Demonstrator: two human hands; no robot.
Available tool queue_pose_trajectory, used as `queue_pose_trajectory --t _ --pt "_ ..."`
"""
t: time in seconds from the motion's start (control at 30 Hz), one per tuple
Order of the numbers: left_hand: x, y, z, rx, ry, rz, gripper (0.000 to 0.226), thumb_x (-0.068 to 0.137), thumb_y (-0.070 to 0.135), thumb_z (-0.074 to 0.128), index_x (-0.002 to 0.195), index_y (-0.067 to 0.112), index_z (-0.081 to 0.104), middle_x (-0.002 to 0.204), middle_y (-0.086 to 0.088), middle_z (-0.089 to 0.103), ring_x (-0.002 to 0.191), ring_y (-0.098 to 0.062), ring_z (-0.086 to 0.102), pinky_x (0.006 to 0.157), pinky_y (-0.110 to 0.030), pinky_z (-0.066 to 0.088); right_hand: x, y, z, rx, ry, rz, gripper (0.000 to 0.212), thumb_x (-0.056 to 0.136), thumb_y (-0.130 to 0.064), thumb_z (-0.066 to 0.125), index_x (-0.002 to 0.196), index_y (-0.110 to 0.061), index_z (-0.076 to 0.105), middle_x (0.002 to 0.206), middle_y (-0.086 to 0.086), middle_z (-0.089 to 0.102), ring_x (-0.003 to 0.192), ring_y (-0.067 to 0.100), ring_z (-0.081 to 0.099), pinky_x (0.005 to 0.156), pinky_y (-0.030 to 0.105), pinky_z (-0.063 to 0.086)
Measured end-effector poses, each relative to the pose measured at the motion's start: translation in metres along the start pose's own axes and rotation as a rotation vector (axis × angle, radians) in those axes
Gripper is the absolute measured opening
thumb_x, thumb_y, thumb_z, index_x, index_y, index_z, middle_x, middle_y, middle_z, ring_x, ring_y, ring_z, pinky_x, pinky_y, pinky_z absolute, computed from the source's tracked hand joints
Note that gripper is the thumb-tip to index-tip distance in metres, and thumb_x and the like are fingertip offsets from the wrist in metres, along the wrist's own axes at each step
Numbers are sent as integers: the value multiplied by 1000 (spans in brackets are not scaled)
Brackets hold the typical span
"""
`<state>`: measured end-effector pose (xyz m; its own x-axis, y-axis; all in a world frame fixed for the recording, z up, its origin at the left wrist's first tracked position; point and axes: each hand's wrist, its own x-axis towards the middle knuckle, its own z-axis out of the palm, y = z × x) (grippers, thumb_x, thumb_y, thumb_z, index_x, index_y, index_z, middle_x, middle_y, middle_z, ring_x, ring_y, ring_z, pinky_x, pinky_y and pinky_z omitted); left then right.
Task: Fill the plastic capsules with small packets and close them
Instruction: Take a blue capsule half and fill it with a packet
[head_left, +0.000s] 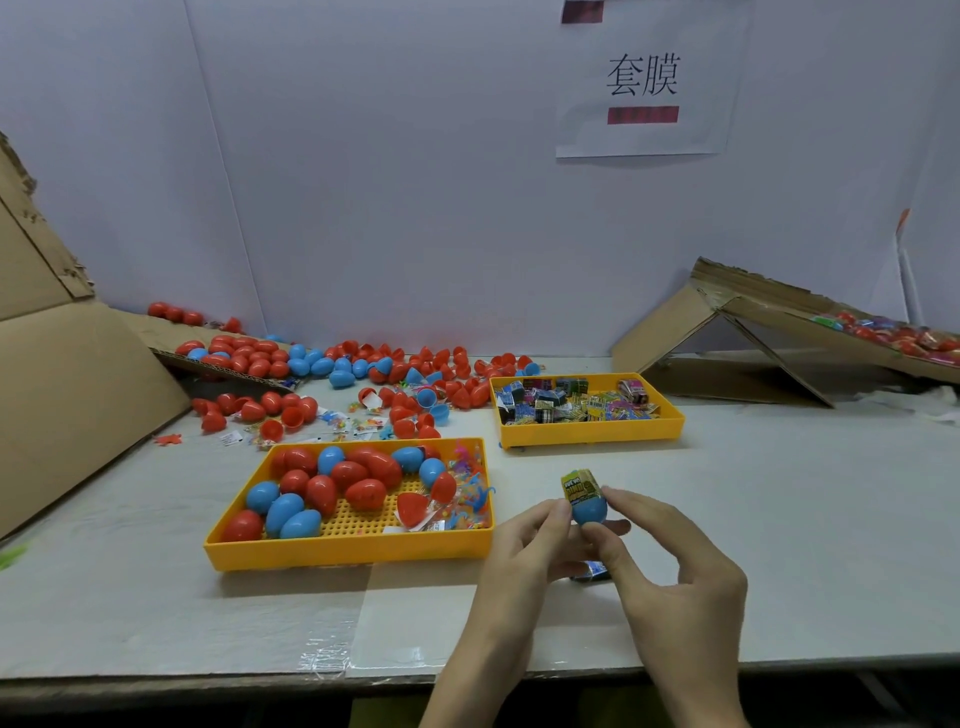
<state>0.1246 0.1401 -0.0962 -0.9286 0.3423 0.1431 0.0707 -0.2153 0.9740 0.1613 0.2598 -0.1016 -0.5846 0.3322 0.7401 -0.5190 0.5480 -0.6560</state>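
My left hand (519, 545) and right hand (670, 561) clamp the blue capsule half (590, 513) between their fingers (560, 512), open end up, so the yellow packet (578, 486) jutting just above them can be seated deeper.

Even, soft overhead light — short shadows under the yellow trays (348, 551), faint glare on the table (779, 519) tape at lower centre; wide-angle bending at the edges, corners slightly soft.

A blue capsule half (589, 512) is upright, open end up, above the near middle, with a yellow-green packet (579, 486) sticking half out. Closed red and blue capsules (322, 488) lie in the near-left tray (343, 551); mixed packets (571, 405) fill the far-right tray (592, 434).
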Motion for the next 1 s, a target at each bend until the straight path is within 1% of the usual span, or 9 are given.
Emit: queue_pose_trajectory --t 0.13,0.23,0.3,0.37,0.47,0.7,0.77,0.87,1.0 --pt "0 -1 0 -16 12 -25 37 105 32 40 110 15 73 103 -10 77 99 -23 72 79 -25 53 -2 1 0 11 19 -23 35 71 -21 76 105 -27 72 106 -20 69 102 -7 63 87 6 47" --pt "1 -1 1 -36 39 -1 34 98 40 49 102 20 77 94 -6 78 90 -20 73 75 -26 54 -3 1 -1 5 8 -29 34 70 -21 76 104 -26 73 105 -18 70 101 -5 65 87 6 47" --pt "2 0 1 -60 79 33 34 90 42 58 107 17 75 94 -7 76 88 -20 72 74 -29 55 -3 2 -1 -11 -4 -39 34 70 -20 77 103 -25 73 105 -20 68 102 -7 63 87 4 46" --pt "2 -1 -1 -81 93 53 42 87 40 62 116 10 70 100 -11 74 90 -20 71 77 -31 55 -3 4 -1 -19 -9 -52 33 69 -19 77 102 -21 76 104 -18 69 101 -8 64 86 5 47" --pt "1 -1 -3 -80 66 57 46 89 39 60 119 6 69 102 -12 73 92 -20 70 79 -30 54 -4 7 -1 -14 5 -64 32 69 -16 78 101 -16 77 102 -15 71 98 -6 65 84 7 50" --pt "-1 1 -3 -78 9 46 42 92 38 55 118 8 70 95 -8 76 93 -18 70 76 -24 53 -4 8 0 -26 43 -102 34 68 -11 79 101 -19 75 100 -11 71 97 -4 65 83 5 48" --pt "-2 2 -3 -75 -3 47 40 94 38 52 118 11 69 99 -6 77 94 -18 71 77 -25 54 -3 5 -1 -33 12 -74 36 69 -17 80 104 -24 73 103 -17 69 100 -6 63 86 4 47" --pt "-3 4 -3 -63 -19 35 36 103 35 45 119 15 69 109 -8 76 101 -22 71 82 -27 55 0 -1 -1 -45 -16 -24 43 69 -29 77 111 -33 67 108 -30 61 105 -15 56 84 -2 41" --pt "-3 5 -1 -87 5 17 32 104 29 45 119 17 69 110 -9 76 100 -22 70 82 -30 54 -1 1 -1 -51 -33 -19 37 71 -27 77 108 -29 72 106 -27 66 103 -9 61 88 4 45"
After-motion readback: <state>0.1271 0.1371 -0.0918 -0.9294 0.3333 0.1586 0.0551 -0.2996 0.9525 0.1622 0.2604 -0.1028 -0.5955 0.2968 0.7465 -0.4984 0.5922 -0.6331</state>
